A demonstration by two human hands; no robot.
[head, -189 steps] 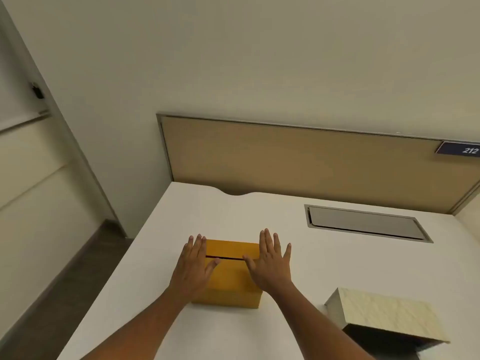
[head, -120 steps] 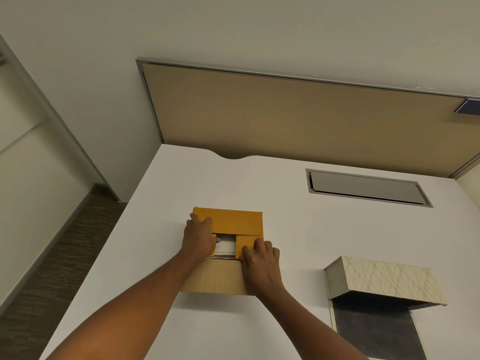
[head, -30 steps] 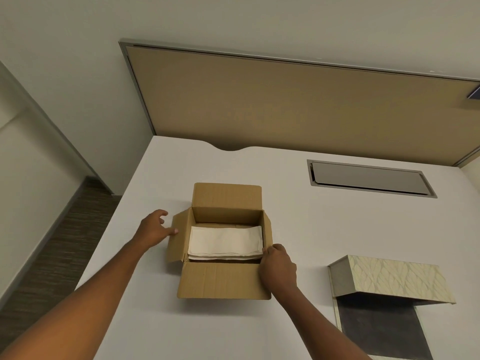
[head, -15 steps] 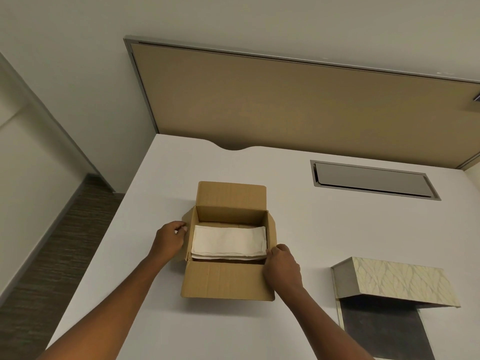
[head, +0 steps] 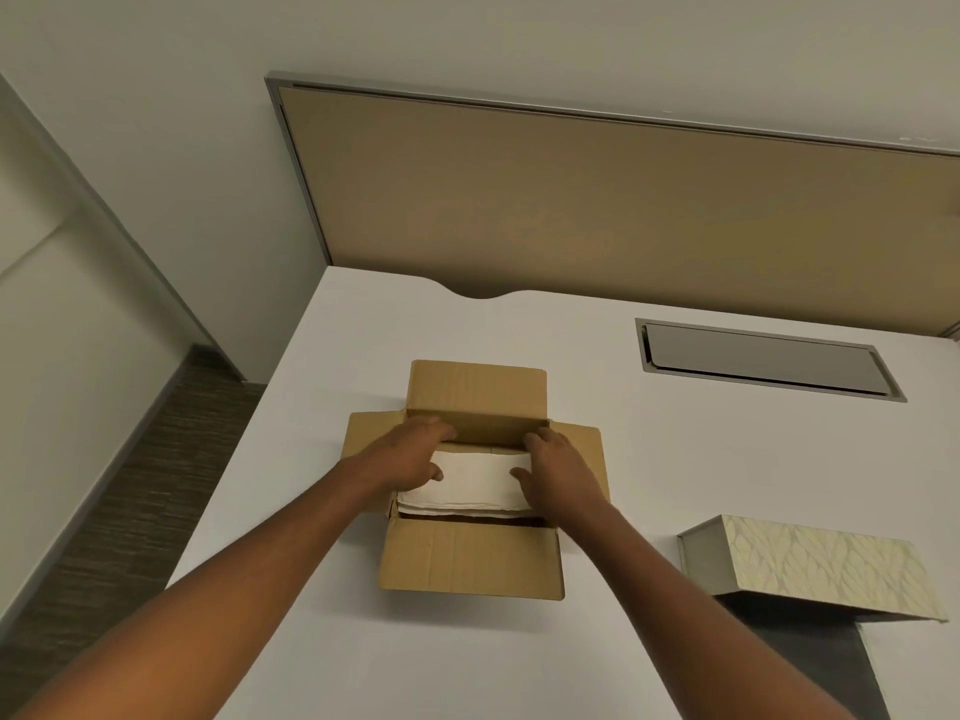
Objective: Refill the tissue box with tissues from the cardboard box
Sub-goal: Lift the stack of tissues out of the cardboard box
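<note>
A brown cardboard box [head: 470, 561] lies in the middle of the white desk with all its flaps folded out. Inside it rests a stack of white tissues [head: 475, 485]. My left hand [head: 408, 457] is inside the box on the stack's left end, fingers at the far side and thumb on top. My right hand [head: 553, 472] holds the stack's right end the same way. The stack still sits in the box. At the right stands the tissue box [head: 810, 569], a cream leaf-patterned cover raised over a dark base [head: 810, 662].
A grey cable hatch [head: 763, 361] is set into the white desk [head: 649, 459] at the back right. A tan partition panel [head: 597, 200] closes off the desk's far edge. The desk's left edge drops to dark carpet [head: 130, 491].
Both hands left the side flaps, which now lie flat, and moved into the box onto the two ends of the tissue stack.
</note>
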